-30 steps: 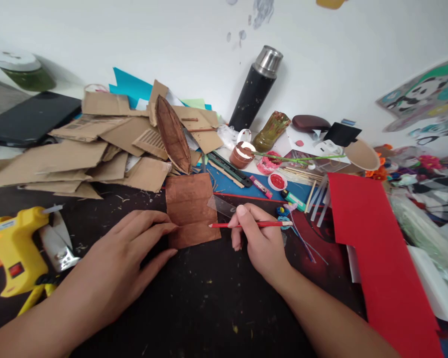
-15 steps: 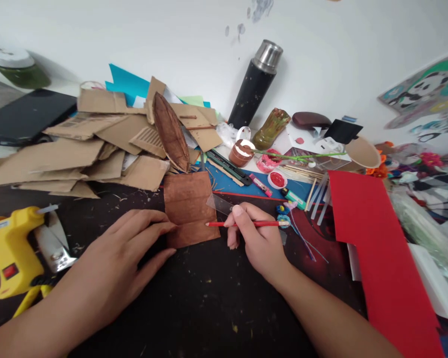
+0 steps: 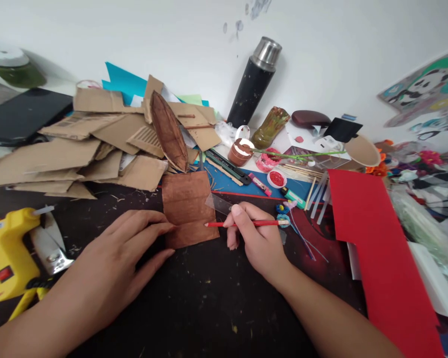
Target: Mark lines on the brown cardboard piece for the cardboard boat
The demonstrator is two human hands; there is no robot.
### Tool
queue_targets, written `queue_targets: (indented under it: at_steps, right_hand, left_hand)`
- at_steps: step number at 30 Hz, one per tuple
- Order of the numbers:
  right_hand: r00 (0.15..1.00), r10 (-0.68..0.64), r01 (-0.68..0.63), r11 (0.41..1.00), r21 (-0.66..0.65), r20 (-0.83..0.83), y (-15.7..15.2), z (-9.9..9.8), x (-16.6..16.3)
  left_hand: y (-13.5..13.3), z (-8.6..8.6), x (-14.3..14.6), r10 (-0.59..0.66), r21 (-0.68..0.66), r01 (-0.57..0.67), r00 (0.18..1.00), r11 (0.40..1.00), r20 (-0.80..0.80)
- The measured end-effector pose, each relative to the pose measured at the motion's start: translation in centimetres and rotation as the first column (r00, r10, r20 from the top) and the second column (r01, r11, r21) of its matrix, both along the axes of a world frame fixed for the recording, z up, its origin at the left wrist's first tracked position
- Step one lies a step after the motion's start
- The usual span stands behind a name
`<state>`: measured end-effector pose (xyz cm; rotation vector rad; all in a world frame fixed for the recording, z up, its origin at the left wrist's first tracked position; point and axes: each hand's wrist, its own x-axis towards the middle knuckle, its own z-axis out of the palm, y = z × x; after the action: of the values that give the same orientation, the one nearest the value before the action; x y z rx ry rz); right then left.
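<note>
A painted brown cardboard piece (image 3: pixel 188 209) with crosswise creases lies on the dark table. My left hand (image 3: pixel 125 253) rests at its left side, the fingertips touching that edge; a gap shows between thumb and fingers. My right hand (image 3: pixel 257 236) is closed around a red pencil (image 3: pixel 227 224), whose tip points left over the brown piece. The same hand also has a clear plastic strip (image 3: pixel 218 203), probably a ruler, which reaches over the piece's right edge. Behind the piece leans a brown boat-shaped form (image 3: pixel 168 132).
Cardboard scraps (image 3: pixel 67 156) are piled at the back left, and a yellow glue gun (image 3: pixel 13 248) lies at the left. Red card (image 3: pixel 381 248) covers the right side. At the back are a black flask (image 3: pixel 252 89), paint pots (image 3: pixel 240 151) and a cutter knife (image 3: pixel 227 166).
The view has shifted slightly, so the things at the left appear a little further left. Both hands, the pencil and the brown piece keep nearly the same positions.
</note>
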<state>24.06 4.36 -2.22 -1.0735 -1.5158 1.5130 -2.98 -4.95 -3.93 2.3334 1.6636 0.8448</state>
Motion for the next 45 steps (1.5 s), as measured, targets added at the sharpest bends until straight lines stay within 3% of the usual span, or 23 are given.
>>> queue_targets:
  at_steps: [45]
  right_hand:
    - [0.999,0.004,-0.003,0.999,-0.033,0.050,-0.05,0.56,0.06]
  left_hand:
    - [0.04,0.36,-0.15,-0.006,-0.024,0.007,1.000,1.000,0.024]
